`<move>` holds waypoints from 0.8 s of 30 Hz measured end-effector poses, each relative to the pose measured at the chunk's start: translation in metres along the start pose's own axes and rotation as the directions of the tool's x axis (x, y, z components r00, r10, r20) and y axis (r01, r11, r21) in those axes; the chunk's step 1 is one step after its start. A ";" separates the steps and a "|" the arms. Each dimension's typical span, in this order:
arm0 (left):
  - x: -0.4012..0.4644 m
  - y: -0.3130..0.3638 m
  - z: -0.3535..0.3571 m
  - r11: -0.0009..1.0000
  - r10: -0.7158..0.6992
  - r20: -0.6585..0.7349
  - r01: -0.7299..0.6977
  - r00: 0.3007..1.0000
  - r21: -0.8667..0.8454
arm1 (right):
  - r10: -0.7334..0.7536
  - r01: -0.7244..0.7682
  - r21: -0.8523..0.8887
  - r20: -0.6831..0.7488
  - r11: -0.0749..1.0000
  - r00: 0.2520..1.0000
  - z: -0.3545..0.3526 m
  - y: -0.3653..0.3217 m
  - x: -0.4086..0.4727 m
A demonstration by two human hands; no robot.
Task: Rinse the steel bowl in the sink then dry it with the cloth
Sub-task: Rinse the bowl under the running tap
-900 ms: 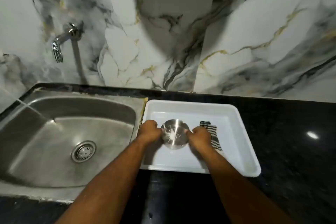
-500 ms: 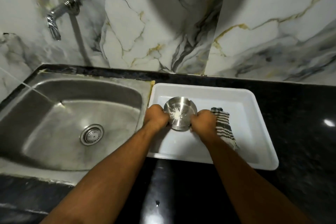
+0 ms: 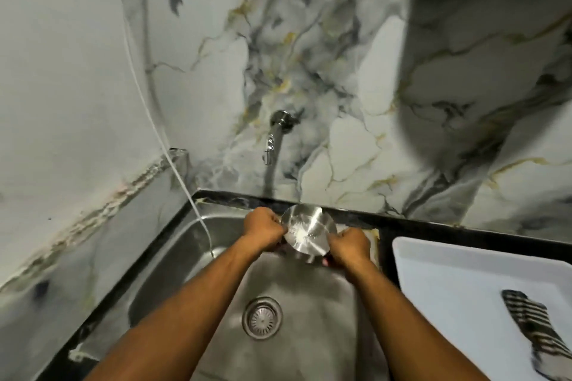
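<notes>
Both hands hold the small steel bowl (image 3: 308,229) over the far part of the steel sink (image 3: 173,260), below the wall tap (image 3: 275,137). My left hand (image 3: 264,228) grips its left rim and my right hand (image 3: 349,247) grips its right rim. The bowl's inside faces me and looks wet or speckled. The black-and-white striped cloth (image 3: 534,326) lies in the white tray (image 3: 439,281) at the right, apart from my hands.
The sink drain (image 3: 262,318) lies between my forearms. A thin stream of water (image 3: 173,170) arcs from the upper left into the sink. Black counter (image 3: 383,235) separates sink and tray. Marble walls close the back and left.
Both hands lifted the bowl out of the white tray and carried it left over the sink, under the tap. The cloth stayed in the tray. The view swung left.
</notes>
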State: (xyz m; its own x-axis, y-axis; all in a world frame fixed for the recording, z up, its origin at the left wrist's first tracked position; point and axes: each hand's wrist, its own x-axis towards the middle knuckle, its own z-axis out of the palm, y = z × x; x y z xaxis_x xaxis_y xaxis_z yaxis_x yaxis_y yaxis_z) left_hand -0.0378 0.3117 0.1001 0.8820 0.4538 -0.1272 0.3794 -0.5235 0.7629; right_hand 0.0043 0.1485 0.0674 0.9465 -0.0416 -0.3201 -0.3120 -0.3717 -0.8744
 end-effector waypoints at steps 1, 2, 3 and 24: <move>0.009 -0.008 -0.016 0.997 0.031 -0.017 -0.030 0.999 0.074 | 0.033 -0.033 0.026 0.000 0.999 0.999 0.017 -0.004 -0.001; 0.020 -0.014 -0.030 0.989 0.066 -0.054 -0.059 0.996 0.136 | 0.064 -0.064 0.028 -0.002 0.998 0.998 0.033 -0.007 -0.002; 0.031 -0.019 -0.040 0.981 0.110 -0.090 -0.093 0.990 0.172 | 0.083 -0.083 0.014 -0.013 0.996 0.996 0.045 -0.009 -0.002; 0.190 0.005 -0.046 0.333 0.827 0.057 -0.569 0.559 0.752 | 0.159 -0.177 -0.228 -0.095 0.957 0.983 0.141 0.020 0.075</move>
State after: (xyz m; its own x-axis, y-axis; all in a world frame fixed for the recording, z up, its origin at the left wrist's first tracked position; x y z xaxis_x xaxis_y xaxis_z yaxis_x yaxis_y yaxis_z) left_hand 0.1188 0.4288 0.1091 0.8232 -0.2203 0.5233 -0.1649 -0.9747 -0.1508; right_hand 0.0575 0.2688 -0.0250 0.8881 -0.1886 -0.4191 -0.4479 -0.5596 -0.6973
